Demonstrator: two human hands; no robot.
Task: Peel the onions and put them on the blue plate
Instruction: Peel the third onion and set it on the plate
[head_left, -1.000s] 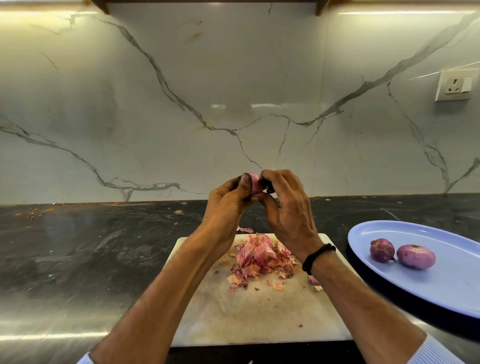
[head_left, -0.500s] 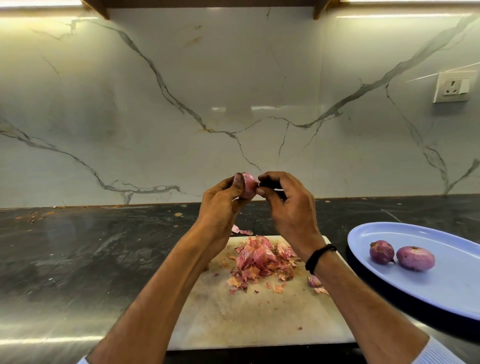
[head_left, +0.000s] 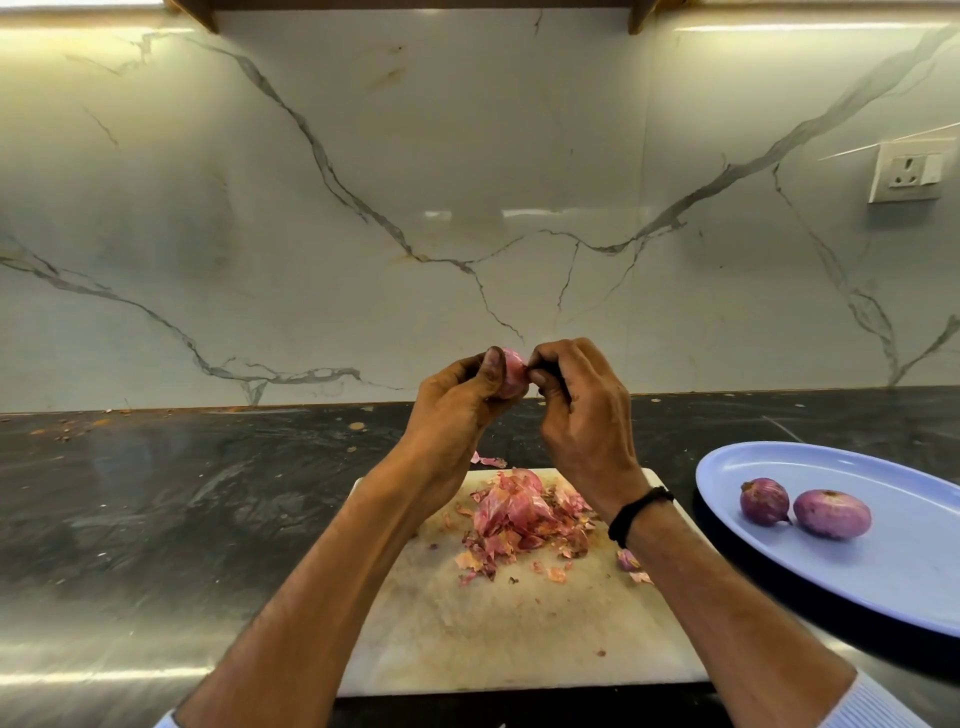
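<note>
Now your left hand (head_left: 452, 415) holds the onion (head_left: 511, 374) in curled fingers above the cutting board (head_left: 493, 634), and the curled fingers of your right hand (head_left: 587, 421) pinch its right side. Two peeled onions (head_left: 764, 501) (head_left: 831, 513) lie on the blue plate (head_left: 883, 571) on the worktop (head_left: 156, 493).

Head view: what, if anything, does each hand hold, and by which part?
The left hand grips an onion round its body, thumb across the front. The right hand pinches at the onion's end nearest it.
</note>
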